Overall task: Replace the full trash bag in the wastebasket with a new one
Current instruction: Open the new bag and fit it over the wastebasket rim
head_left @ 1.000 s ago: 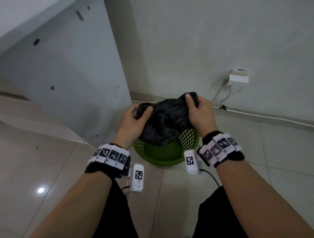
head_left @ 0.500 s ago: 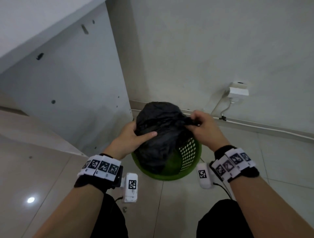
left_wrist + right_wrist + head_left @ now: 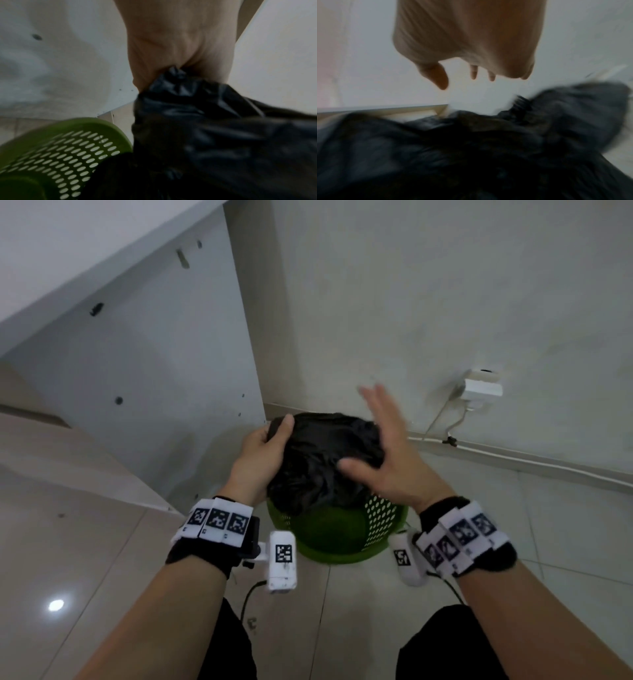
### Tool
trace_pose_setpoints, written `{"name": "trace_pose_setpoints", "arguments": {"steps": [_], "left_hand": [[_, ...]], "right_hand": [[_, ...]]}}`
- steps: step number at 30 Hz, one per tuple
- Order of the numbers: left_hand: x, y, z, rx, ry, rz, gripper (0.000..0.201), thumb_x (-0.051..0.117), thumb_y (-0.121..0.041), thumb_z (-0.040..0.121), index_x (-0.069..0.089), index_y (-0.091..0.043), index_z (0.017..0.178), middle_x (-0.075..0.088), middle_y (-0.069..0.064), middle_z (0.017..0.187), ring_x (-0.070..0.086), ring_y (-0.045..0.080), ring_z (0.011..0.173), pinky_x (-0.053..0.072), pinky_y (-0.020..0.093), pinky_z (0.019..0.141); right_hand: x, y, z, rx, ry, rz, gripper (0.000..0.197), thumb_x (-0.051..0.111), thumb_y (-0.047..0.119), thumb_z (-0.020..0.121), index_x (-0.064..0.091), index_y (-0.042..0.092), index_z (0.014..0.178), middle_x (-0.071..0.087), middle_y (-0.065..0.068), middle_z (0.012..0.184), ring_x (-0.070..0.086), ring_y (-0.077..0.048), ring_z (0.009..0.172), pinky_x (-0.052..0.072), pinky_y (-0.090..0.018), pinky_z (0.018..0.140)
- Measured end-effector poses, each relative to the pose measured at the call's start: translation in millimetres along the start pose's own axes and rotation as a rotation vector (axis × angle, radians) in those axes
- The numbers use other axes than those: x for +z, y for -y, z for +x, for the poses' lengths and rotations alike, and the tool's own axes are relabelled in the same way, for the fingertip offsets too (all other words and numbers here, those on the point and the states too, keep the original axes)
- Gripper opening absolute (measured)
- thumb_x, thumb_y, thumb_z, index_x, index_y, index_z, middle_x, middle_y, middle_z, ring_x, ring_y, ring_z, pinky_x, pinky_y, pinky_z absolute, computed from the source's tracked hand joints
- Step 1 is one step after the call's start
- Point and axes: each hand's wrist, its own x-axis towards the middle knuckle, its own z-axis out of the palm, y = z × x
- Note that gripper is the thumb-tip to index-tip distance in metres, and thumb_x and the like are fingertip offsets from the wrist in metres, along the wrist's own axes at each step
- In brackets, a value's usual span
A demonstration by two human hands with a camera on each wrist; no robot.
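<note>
A full black trash bag (image 3: 322,460) bulges out of the top of a green perforated wastebasket (image 3: 346,537) on the tiled floor by the wall. My left hand (image 3: 265,445) grips the bag's gathered plastic at its upper left; in the left wrist view the black bag (image 3: 214,135) is bunched into my palm above the green wastebasket (image 3: 56,151). My right hand (image 3: 383,446) hovers over the bag's right side with fingers spread and straight, holding nothing. In the right wrist view the right hand (image 3: 471,75) is clear above the blurred black bag (image 3: 471,155).
A white cabinet panel (image 3: 137,371) stands close on the left of the basket. A wall socket with a plug (image 3: 481,386) and a cable (image 3: 513,455) along the skirting lie to the right. Tiled floor (image 3: 85,542) spreads out around my knees.
My right hand has let go of the bag's top and lifted off with fingers spread. The left hand keeps its grip, shifted up to the bag's upper left.
</note>
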Motion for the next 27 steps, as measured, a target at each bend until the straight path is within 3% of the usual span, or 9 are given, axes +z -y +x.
{"name": "trace_pose_setpoints", "arguments": {"steps": [2,4,8,11,14,18,21,24,27], "left_hand": [[7,-7,1,-0.002,0.005,-0.025,0.038,0.057,-0.044,0.098,0.071,-0.01,0.107,0.077,0.01,0.103,0.074,0.023,0.097,0.06,0.032,0.08],[3,-13,2,-0.006,-0.024,-0.052,0.041,0.062,-0.052,0.092,0.072,-0.013,0.099,0.076,0.014,0.104,0.073,0.028,0.1,0.059,0.043,0.09],[-21,-23,-3,0.05,-0.091,0.086,0.039,0.061,-0.056,0.091,0.071,-0.02,0.103,0.073,0.002,0.097,0.069,0.017,0.09,0.056,0.03,0.074],[-27,-23,-14,0.122,0.139,0.36,0.013,0.061,-0.035,0.096,0.072,-0.028,0.098,0.07,-0.013,0.075,0.061,0.0,0.066,0.042,0.013,0.051],[-26,-22,-20,0.113,0.305,0.503,0.016,0.077,-0.02,0.084,0.076,-0.028,0.07,0.068,-0.014,0.059,0.064,-0.005,0.06,0.044,0.009,0.054],[-34,-23,-16,0.2,-0.042,0.173,0.013,0.067,-0.025,0.093,0.075,-0.016,0.095,0.076,-0.002,0.086,0.071,0.017,0.086,0.056,0.019,0.072],[-36,-32,-17,0.155,-0.188,-0.117,0.021,0.059,-0.032,0.097,0.071,-0.015,0.102,0.074,0.001,0.103,0.071,0.015,0.094,0.059,0.027,0.078],[-14,-47,-29,0.151,-0.084,-0.117,0.021,0.055,-0.03,0.099,0.071,-0.021,0.11,0.074,0.002,0.113,0.071,0.018,0.103,0.058,0.035,0.085],[14,-52,-44,0.231,0.227,0.012,0.029,0.059,-0.023,0.098,0.064,-0.016,0.125,0.074,-0.007,0.108,0.07,-0.002,0.101,0.053,0.015,0.08]], "right_hand": [[15,9,3,-0.162,0.058,-0.076,0.057,0.072,0.042,0.082,0.058,0.021,0.134,0.043,-0.001,0.15,0.038,-0.02,0.14,0.029,-0.036,0.119],[10,-2,14,-0.103,-0.191,-0.036,0.022,0.067,0.026,0.089,0.073,0.007,0.099,0.071,-0.008,0.105,0.063,-0.017,0.097,0.05,-0.035,0.088],[-43,-39,30,0.326,-0.648,0.158,0.027,0.052,0.028,0.095,0.069,0.007,0.098,0.068,-0.007,0.091,0.061,-0.016,0.084,0.049,-0.033,0.076],[-62,-38,34,0.382,-0.72,0.273,0.035,0.052,0.039,0.097,0.059,0.013,0.075,0.057,0.001,0.072,0.049,-0.003,0.063,0.043,-0.025,0.061],[-71,-24,40,0.409,-0.768,0.298,0.042,0.06,0.05,0.089,0.044,0.02,0.065,0.044,0.007,0.061,0.039,0.0,0.05,0.035,-0.018,0.051],[-87,-18,31,0.212,-0.723,0.428,0.042,0.059,0.054,0.084,0.053,0.015,0.096,0.052,0.005,0.08,0.048,0.001,0.068,0.042,-0.021,0.07],[-86,-22,15,0.198,-0.568,0.147,0.083,0.052,0.064,0.081,0.037,0.013,0.144,0.046,-0.008,0.138,0.045,-0.012,0.127,0.035,-0.031,0.109],[-60,5,3,0.115,-0.332,-0.062,0.089,0.053,0.077,0.073,0.038,0.026,0.145,0.015,-0.003,0.161,0.012,-0.018,0.149,0.014,-0.033,0.12],[-21,37,5,0.042,-0.106,-0.05,0.07,0.069,0.067,0.069,0.058,0.029,0.127,0.046,0.0,0.143,0.041,-0.016,0.134,0.034,-0.03,0.113]]}}
